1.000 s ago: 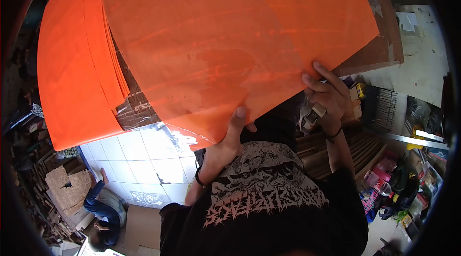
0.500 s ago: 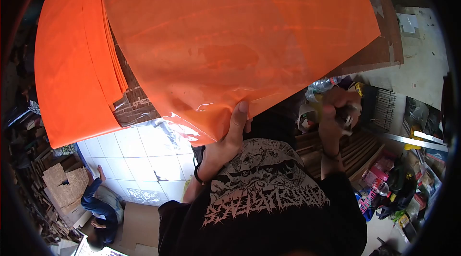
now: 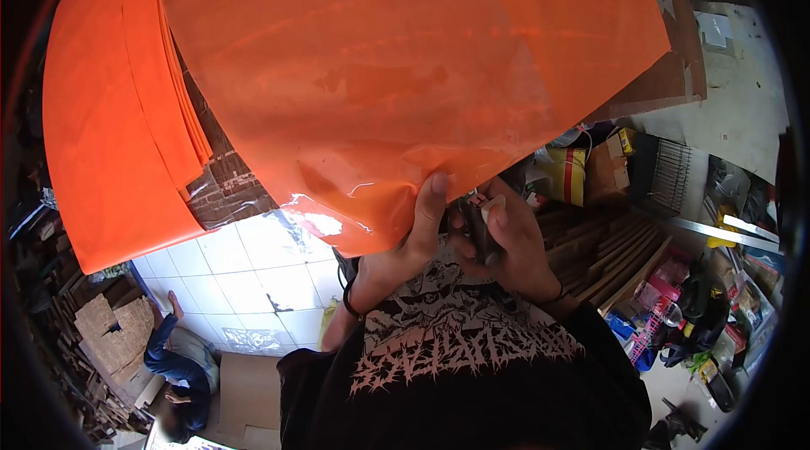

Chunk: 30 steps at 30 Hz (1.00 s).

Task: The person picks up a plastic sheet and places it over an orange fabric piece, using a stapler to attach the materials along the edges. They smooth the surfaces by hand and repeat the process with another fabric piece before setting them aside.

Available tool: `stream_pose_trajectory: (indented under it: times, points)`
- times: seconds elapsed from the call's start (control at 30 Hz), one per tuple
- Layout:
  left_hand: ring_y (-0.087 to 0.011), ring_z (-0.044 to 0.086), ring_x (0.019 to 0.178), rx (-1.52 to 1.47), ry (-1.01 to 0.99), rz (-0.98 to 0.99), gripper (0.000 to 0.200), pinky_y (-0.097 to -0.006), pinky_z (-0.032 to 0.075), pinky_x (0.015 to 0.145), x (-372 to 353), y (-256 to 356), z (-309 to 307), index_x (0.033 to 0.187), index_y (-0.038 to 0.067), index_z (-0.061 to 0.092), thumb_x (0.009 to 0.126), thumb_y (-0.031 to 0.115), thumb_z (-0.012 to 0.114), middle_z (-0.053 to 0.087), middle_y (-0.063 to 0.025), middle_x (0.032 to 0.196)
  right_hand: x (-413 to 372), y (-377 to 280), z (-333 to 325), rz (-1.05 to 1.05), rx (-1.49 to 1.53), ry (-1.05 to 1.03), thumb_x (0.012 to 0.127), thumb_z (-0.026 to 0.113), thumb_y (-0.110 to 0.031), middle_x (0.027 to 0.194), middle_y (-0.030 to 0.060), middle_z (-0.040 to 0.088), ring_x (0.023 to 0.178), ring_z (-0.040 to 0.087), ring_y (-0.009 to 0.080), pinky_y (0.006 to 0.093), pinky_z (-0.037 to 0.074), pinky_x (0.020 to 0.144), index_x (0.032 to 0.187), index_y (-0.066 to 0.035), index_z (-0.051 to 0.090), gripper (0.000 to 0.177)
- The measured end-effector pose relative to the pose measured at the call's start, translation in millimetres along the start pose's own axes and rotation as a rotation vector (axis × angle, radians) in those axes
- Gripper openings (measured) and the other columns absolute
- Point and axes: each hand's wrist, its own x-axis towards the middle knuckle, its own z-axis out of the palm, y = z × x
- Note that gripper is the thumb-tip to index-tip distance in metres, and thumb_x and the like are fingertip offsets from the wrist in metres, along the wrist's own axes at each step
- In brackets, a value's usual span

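Observation:
A large, glossy orange plastic sheet point(image 3: 363, 70) fills the upper middle of the view. My left hand point(image 3: 405, 252) is closed on its near edge, thumb on top, and the sheet puckers around the grip. Right beside it, at the same edge, my right hand point(image 3: 519, 247) is closed around a small dark tool point(image 3: 477, 235) with a metallic tip; its exact kind is hard to tell. The tool's tip overlaps the sheet's edge. Folded layers of orange sheet point(image 3: 110, 121) lie to the left of the large sheet.
Brown taped board point(image 3: 224, 172) shows beneath the sheets. A person point(image 3: 177, 361) sits on the floor at lower left, by wood scraps point(image 3: 114, 328). Wooden strips point(image 3: 620, 256) and a yellow pack point(image 3: 564, 176) lie at right, near a pink basket point(image 3: 648, 336) among clutter.
My right hand has moved left and up to the sheet's edge, bringing the small tool beside my left hand. My left hand keeps its grip; the view has shifted slightly.

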Motion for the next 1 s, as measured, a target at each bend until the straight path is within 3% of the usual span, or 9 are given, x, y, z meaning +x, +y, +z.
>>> stream_pose_trajectory:
  times: [0.17,0.3,0.57,0.8,1.0]
  points:
    - [-0.0115,0.058,0.059,0.045,-0.069,0.009,0.015,-0.0235,0.044,0.054,3,2,-5,0.093,0.003,0.062,0.096,0.015,0.053,0.061,-0.0022,0.070,1,-5,4,-0.015,0.032,0.034,0.096,0.052,-0.031,0.091,0.0051,0.051,0.065,0.053,0.0096,0.0201,0.039,0.038,0.117,-0.003,0.047,0.035]
    - [-0.0127,0.059,0.062,0.091,-0.006,0.118,0.014,-0.0249,0.044,0.057,3,-6,-4,0.092,0.004,0.063,0.095,0.014,0.054,0.062,-0.0020,0.071,6,-4,3,-0.038,0.031,0.054,0.095,0.055,-0.029,0.085,0.0045,0.052,0.061,0.053,0.0089,0.0204,0.038,0.037,0.110,-0.002,0.051,0.031]
    - [-0.0132,0.059,0.065,0.100,-0.003,0.133,0.014,-0.0251,0.044,0.058,3,1,-3,0.095,0.004,0.063,0.095,0.014,0.054,0.064,-0.0025,0.075,9,1,3,-0.084,-0.001,0.089,0.093,0.056,-0.023,0.076,0.0041,0.054,0.052,0.051,0.0085,0.0205,0.037,0.037,0.101,0.000,0.055,0.025]
    - [-0.0117,0.059,0.062,0.083,-0.019,0.185,0.013,-0.0233,0.045,0.056,5,-1,-5,0.097,0.001,0.062,0.094,0.011,0.054,0.064,-0.0034,0.076,10,1,3,-0.117,-0.028,0.083,0.093,0.056,-0.021,0.075,0.0043,0.055,0.052,0.052,0.0095,0.0215,0.039,0.039,0.105,0.001,0.055,0.025]
    - [-0.0095,0.058,0.055,-0.061,-0.084,0.012,0.015,-0.0206,0.045,0.047,3,7,-5,0.100,-0.001,0.058,0.096,0.012,0.052,0.062,-0.0034,0.069,12,-4,5,-0.188,-0.132,0.063,0.094,0.056,-0.020,0.078,0.0064,0.059,0.058,0.057,0.0119,0.0238,0.045,0.045,0.112,0.002,0.054,0.029]
